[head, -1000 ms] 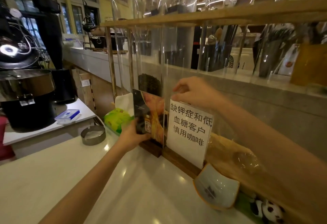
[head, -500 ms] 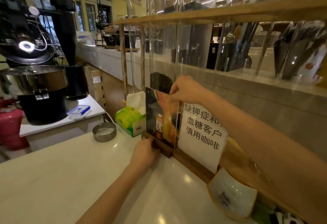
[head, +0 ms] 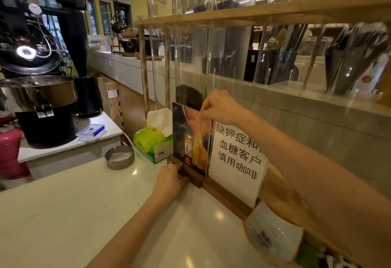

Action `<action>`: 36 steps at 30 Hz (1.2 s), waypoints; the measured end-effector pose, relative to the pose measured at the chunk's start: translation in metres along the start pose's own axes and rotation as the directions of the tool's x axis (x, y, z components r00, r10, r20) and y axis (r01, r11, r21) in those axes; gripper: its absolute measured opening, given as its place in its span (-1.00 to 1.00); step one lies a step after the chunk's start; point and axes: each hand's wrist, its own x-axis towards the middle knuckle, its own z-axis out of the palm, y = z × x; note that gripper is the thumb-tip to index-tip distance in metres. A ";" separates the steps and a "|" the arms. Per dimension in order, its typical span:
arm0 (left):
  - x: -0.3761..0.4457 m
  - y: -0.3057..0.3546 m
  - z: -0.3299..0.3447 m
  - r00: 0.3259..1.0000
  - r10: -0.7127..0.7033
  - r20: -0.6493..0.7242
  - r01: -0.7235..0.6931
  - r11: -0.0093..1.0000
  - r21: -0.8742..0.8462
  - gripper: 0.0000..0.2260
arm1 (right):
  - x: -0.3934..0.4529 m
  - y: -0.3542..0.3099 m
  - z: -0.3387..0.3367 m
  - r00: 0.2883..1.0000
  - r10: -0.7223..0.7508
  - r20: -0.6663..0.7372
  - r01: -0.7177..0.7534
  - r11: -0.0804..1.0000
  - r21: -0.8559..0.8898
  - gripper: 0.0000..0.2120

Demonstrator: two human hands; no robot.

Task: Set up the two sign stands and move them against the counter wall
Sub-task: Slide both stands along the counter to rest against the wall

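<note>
Two sign stands sit side by side on the white counter (head: 74, 214), close to the grey counter wall (head: 317, 132). The dark picture sign stand (head: 190, 140) shows a bottle and stands upright in a wooden base. My left hand (head: 169, 181) grips that base at its near left corner. My right hand (head: 220, 106) pinches the top right edge of its acrylic panel. To the right, the white text sign stand (head: 237, 157) stands upright in a longer wooden base, and no hand touches it.
A green tissue box (head: 152, 142) sits just left of the stands, with a metal ashtray (head: 119, 157) beyond it. A tilted white dish (head: 273, 238) leans at the right. A coffee roaster (head: 38, 89) stands on a lower table at left. A wooden rack with clear tubes (head: 190, 34) rises above the wall.
My left hand dropped from the picture panel's side to the wooden base. My right hand shifted from the text sign's top to the picture sign's top edge. The picture sign turned upright and square.
</note>
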 end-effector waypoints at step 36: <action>-0.013 0.013 0.009 0.955 0.256 0.150 -0.278 0.949 0.150 -0.73 | -0.053 0.010 -0.033 0.985 0.145 0.094 -0.142 0.989 -0.044 -0.75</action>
